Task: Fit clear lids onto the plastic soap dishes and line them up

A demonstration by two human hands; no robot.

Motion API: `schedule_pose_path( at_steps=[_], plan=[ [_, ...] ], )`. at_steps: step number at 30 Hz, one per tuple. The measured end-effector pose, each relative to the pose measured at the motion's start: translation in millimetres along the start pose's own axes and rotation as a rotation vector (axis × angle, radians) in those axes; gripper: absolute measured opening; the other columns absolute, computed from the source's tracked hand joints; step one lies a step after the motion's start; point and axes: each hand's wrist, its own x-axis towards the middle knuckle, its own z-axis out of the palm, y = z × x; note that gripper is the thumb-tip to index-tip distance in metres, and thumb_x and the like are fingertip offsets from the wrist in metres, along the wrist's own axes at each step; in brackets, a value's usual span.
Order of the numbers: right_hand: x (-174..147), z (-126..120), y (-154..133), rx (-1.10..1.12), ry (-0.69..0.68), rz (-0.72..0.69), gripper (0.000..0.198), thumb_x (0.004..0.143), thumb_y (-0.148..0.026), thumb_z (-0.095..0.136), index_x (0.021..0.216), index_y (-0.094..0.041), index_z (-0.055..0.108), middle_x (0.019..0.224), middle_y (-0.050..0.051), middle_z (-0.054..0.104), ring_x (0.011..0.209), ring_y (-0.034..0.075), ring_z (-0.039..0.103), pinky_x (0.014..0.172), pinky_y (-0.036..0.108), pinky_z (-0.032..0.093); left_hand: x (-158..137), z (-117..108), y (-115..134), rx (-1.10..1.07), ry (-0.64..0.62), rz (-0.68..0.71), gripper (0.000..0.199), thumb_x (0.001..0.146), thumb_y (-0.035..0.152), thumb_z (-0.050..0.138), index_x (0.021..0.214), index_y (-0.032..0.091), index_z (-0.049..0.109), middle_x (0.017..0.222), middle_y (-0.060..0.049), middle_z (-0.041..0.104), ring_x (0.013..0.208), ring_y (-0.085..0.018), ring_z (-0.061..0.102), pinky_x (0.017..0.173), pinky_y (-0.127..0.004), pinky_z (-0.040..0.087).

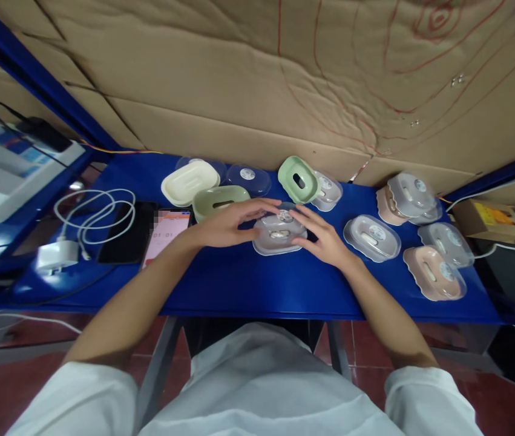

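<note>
A grey soap box (279, 241) with a clear lid sits on the blue table in front of me. My left hand (232, 223) grips its left side, thumb at the near edge and fingers over the far edge. From the right, my right hand (323, 235) holds the same box, with fingertips on the lid and the thumb by the near corner. A pale insert shows through the lid, which bears a round sticker. Just left of the box lies an olive green tray (207, 203), partly behind my left hand. A light green tray (297, 189) leans behind it.
A cream tray (189, 183) and a loose clear lid (250, 180) lie at the back. Several lidded boxes, including a grey one (372, 238) and a pink one (434, 275), stand right. At left are a phone (166, 233), a black device (123, 239) and a white charger (57, 254).
</note>
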Motion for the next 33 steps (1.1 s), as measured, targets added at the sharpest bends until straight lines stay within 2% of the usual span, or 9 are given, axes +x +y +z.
schedule_pose_path(
  at_steps=[2, 5, 9, 12, 14, 18, 21, 25, 33],
  plan=[
    [0.1, 4.5, 0.5, -0.056, 0.018, -0.008, 0.066, 0.104, -0.061, 0.064, 0.164, -0.037, 0.051, 0.165, 0.009, 0.054, 0.152, 0.032, 0.054, 0.126, 0.057, 0.047, -2.3, 6.5, -3.4, 0.159, 0.021, -0.027, 0.057, 0.101, 0.05, 0.069, 0.152, 0.024, 0.059, 0.168, -0.016, 0.049, 0.154, -0.032, 0.052, 0.128, -0.051, 0.045],
    [0.0, 5.8, -4.1, -0.198, 0.003, 0.01, 0.06, 0.104, -0.059, 0.064, 0.16, -0.035, 0.057, 0.157, 0.012, 0.06, 0.144, 0.034, 0.058, 0.12, 0.06, 0.05, -8.2, 23.4, -3.2, 0.451, 0.026, -0.116, 0.078, 0.098, 0.055, 0.073, 0.162, 0.021, 0.047, 0.175, -0.019, 0.037, 0.16, -0.037, 0.044, 0.131, -0.055, 0.038],
    [-1.2, -1.1, -11.9, -0.274, -0.079, -0.001, 0.07, 0.101, -0.059, 0.068, 0.165, -0.035, 0.05, 0.165, 0.014, 0.051, 0.151, 0.039, 0.051, 0.122, 0.067, 0.047, -12.1, 45.8, -3.9, 0.724, 0.003, -0.118, 0.094, 0.098, 0.058, 0.073, 0.172, 0.015, 0.031, 0.179, -0.023, 0.027, 0.166, -0.038, 0.033, 0.134, -0.055, 0.033],
    [-1.7, -5.8, -12.7, -0.228, -0.15, -0.037, 0.08, 0.1, -0.056, 0.072, 0.171, -0.04, 0.038, 0.176, 0.009, 0.039, 0.161, 0.038, 0.041, 0.128, 0.067, 0.042, -12.2, 51.2, -7.5, 0.834, 0.02, -0.059, 0.086, 0.103, 0.054, 0.069, 0.171, 0.015, 0.033, 0.177, -0.024, 0.031, 0.166, -0.038, 0.033, 0.134, -0.055, 0.033],
    [-1.3, -6.1, -12.4, -0.211, -0.172, -0.043, 0.078, 0.103, -0.049, 0.07, 0.172, -0.041, 0.033, 0.178, 0.007, 0.035, 0.163, 0.035, 0.038, 0.13, 0.064, 0.041, -11.9, 50.1, -9.2, 0.882, 0.033, -0.031, 0.073, 0.106, 0.044, 0.065, 0.168, 0.016, 0.039, 0.175, -0.021, 0.038, 0.164, -0.037, 0.036, 0.134, -0.055, 0.034],
    [1.5, -0.8, -13.6, -0.237, -0.15, -0.035, 0.069, 0.107, -0.038, 0.065, 0.17, -0.04, 0.038, 0.178, 0.005, 0.036, 0.165, 0.033, 0.035, 0.132, 0.063, 0.04, -11.0, 46.1, -8.0, 0.914, 0.056, -0.026, 0.057, 0.109, 0.031, 0.061, 0.162, 0.017, 0.048, 0.169, -0.019, 0.049, 0.161, -0.035, 0.043, 0.132, -0.053, 0.038],
    [3.3, 4.5, -13.6, -0.244, -0.144, -0.044, 0.068, 0.108, -0.037, 0.064, 0.171, -0.039, 0.037, 0.179, 0.005, 0.034, 0.166, 0.033, 0.032, 0.132, 0.064, 0.039, -9.6, 45.1, -6.7, 0.914, 0.071, -0.031, 0.054, 0.108, 0.029, 0.063, 0.158, 0.016, 0.05, 0.166, -0.021, 0.052, 0.159, -0.035, 0.046, 0.131, -0.052, 0.041],
    [2.7, 9.4, -12.6, -0.29, -0.096, -0.085, 0.068, 0.108, -0.036, 0.064, 0.171, -0.037, 0.038, 0.178, 0.007, 0.035, 0.165, 0.033, 0.034, 0.132, 0.063, 0.04, -8.2, 45.7, -9.6, 0.933, 0.084, -0.034, 0.054, 0.105, 0.026, 0.067, 0.156, 0.015, 0.052, 0.167, -0.023, 0.049, 0.159, -0.038, 0.044, 0.131, -0.054, 0.041],
    [-1.1, 14.3, -15.0, -0.387, -0.065, -0.091, 0.066, 0.107, -0.036, 0.066, 0.169, -0.034, 0.043, 0.174, 0.008, 0.042, 0.163, 0.034, 0.038, 0.131, 0.06, 0.044, -8.5, 47.3, -13.2, 0.925, 0.094, -0.01, 0.051, 0.106, 0.023, 0.063, 0.155, 0.013, 0.053, 0.167, -0.024, 0.049, 0.16, -0.039, 0.043, 0.131, -0.057, 0.04]
  ],
)
